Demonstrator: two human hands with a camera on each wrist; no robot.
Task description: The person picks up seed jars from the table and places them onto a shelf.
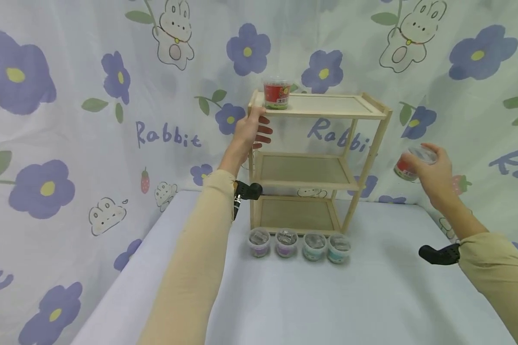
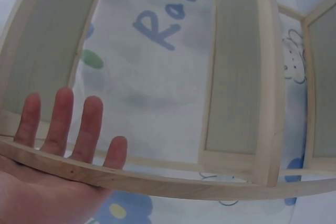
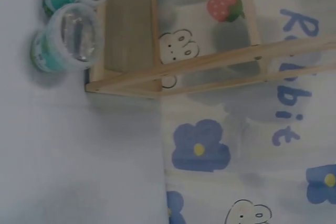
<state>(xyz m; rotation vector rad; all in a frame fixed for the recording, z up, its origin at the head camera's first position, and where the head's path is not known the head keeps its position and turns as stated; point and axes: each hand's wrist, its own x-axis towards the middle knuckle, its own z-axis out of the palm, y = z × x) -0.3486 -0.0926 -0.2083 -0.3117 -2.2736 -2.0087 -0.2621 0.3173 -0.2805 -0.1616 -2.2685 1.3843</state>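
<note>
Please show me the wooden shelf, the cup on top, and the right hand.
Wooden shelf (image 1: 304,168), head view: middle panel.
Cup on top (image 1: 276,93), head view: label.
Right hand (image 1: 434,173), head view: its middle.

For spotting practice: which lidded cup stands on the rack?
The red-labelled cup on the top shelf; the right hand holds another, four cups stand on the table.

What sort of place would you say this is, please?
Probably a staged tabletop setup indoors: rabbit-print fabric hangs behind and beside a white table, on which stands a three-tier wooden shelf unit.
</note>
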